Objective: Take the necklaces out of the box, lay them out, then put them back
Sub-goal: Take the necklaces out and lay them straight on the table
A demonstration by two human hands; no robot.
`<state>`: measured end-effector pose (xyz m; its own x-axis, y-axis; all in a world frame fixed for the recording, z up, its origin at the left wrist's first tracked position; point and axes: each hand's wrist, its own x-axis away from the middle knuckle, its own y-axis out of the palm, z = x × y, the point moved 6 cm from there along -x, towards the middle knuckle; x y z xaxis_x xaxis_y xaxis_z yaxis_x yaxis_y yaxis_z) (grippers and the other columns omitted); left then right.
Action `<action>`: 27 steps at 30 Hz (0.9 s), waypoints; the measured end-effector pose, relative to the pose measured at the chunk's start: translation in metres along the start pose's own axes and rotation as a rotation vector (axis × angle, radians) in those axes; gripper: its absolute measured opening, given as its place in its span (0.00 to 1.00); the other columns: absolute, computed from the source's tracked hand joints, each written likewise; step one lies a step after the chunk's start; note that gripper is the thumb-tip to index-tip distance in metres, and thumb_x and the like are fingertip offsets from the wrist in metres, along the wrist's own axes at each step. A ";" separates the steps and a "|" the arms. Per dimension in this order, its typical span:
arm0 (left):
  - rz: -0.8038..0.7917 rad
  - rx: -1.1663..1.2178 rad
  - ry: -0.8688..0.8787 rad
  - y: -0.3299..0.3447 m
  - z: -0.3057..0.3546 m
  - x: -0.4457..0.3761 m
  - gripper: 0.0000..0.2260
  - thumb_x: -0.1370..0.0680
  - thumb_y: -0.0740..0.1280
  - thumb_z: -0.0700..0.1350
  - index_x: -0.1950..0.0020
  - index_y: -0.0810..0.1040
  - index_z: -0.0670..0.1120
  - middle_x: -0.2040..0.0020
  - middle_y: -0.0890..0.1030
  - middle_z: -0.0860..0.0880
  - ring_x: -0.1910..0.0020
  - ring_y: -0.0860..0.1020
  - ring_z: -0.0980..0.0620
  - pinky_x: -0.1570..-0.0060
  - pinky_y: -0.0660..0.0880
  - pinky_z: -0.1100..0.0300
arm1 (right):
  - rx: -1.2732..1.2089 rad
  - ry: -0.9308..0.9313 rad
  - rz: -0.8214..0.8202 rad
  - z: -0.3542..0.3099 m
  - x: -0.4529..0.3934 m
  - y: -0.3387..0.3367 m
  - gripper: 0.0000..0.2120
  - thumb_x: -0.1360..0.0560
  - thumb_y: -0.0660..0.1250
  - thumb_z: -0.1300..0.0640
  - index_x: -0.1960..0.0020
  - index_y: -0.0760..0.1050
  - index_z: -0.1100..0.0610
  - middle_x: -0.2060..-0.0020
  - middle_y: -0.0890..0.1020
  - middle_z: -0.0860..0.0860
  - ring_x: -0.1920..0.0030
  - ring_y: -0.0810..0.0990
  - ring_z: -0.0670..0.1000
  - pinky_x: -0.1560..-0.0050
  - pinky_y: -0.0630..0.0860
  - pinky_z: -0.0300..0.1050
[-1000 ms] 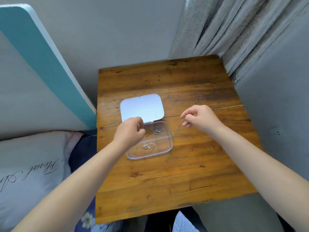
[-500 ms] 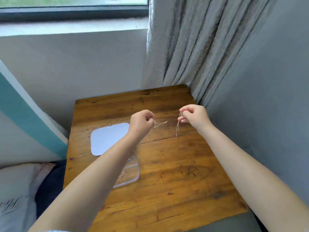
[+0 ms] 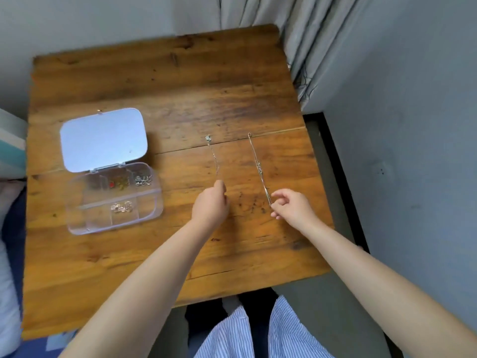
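Moved: both hands had come down from mid-air, the necklace point(image 3: 259, 167) now stretched on the counter point(image 3: 165, 104), right of the box point(image 3: 113, 200).
Fingers: left hand point(image 3: 211, 204) pinched one strand; right hand point(image 3: 291, 206) half spread, thumb and forefinger holding the other.
Risk: a hasty lift could drag strands into a tangle.

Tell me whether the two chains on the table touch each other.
Apart. The head view shows bare wood between the left chain and the right chain along their whole length.

Left hand point(image 3: 210, 205) grip hides chain point(image 3: 213, 157) end, probably pinched.
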<state>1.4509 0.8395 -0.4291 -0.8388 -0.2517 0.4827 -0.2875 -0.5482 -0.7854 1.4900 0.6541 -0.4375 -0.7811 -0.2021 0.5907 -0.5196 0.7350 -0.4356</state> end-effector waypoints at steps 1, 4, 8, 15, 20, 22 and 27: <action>0.010 0.019 -0.006 0.006 -0.001 0.007 0.09 0.21 0.58 0.40 0.42 0.71 0.38 0.51 0.81 0.37 0.52 0.78 0.37 0.58 0.76 0.50 | 0.001 0.019 -0.008 0.009 0.005 0.004 0.08 0.25 0.63 0.66 0.49 0.73 0.57 0.70 0.77 0.52 0.70 0.78 0.45 0.72 0.74 0.27; 0.039 0.015 0.014 0.022 0.001 0.025 0.08 0.21 0.60 0.39 0.46 0.75 0.38 0.51 0.82 0.38 0.52 0.78 0.38 0.56 0.76 0.50 | 0.021 0.046 0.021 0.029 0.021 0.010 0.05 0.27 0.65 0.66 0.54 0.76 0.58 0.73 0.76 0.49 0.74 0.77 0.42 0.68 0.74 0.35; -0.006 -0.077 0.142 0.048 0.010 0.048 0.09 0.21 0.61 0.39 0.49 0.80 0.40 0.50 0.80 0.40 0.53 0.79 0.39 0.59 0.77 0.51 | 0.183 -0.051 0.108 0.037 0.041 0.013 0.06 0.28 0.65 0.65 0.53 0.80 0.65 0.63 0.77 0.52 0.65 0.75 0.49 0.59 0.70 0.37; -0.014 -0.012 0.314 0.082 0.013 0.078 0.06 0.34 0.73 0.31 0.62 0.83 0.41 0.65 0.81 0.42 0.68 0.81 0.41 0.77 0.76 0.57 | 0.140 -0.007 0.169 0.063 0.059 0.023 0.05 0.28 0.67 0.64 0.54 0.80 0.63 0.60 0.81 0.57 0.62 0.76 0.50 0.58 0.71 0.40; 0.000 0.030 0.356 0.091 0.011 0.088 0.03 0.33 0.73 0.35 0.61 0.82 0.41 0.64 0.81 0.43 0.66 0.81 0.42 0.75 0.76 0.57 | 0.230 -0.008 0.157 0.072 0.065 0.023 0.05 0.29 0.66 0.64 0.56 0.80 0.63 0.67 0.76 0.52 0.60 0.74 0.51 0.58 0.70 0.41; 0.001 -0.002 0.401 0.093 0.009 0.092 0.05 0.30 0.67 0.41 0.63 0.82 0.42 0.65 0.81 0.44 0.67 0.81 0.43 0.77 0.77 0.59 | 0.305 -0.033 0.138 0.071 0.068 0.024 0.05 0.28 0.66 0.63 0.55 0.79 0.62 0.70 0.73 0.49 0.57 0.76 0.53 0.57 0.73 0.44; 0.029 -0.012 0.467 0.100 0.005 0.105 0.17 0.29 0.56 0.47 0.62 0.82 0.42 0.64 0.82 0.44 0.66 0.82 0.43 0.77 0.79 0.58 | 0.451 -0.070 0.105 0.065 0.075 0.022 0.09 0.26 0.63 0.59 0.48 0.78 0.60 0.62 0.72 0.50 0.56 0.76 0.55 0.57 0.75 0.49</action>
<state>1.3360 0.7542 -0.4553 -0.9642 0.1204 0.2363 -0.2635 -0.5362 -0.8019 1.3974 0.6128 -0.4465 -0.8507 -0.1961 0.4877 -0.5234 0.4021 -0.7513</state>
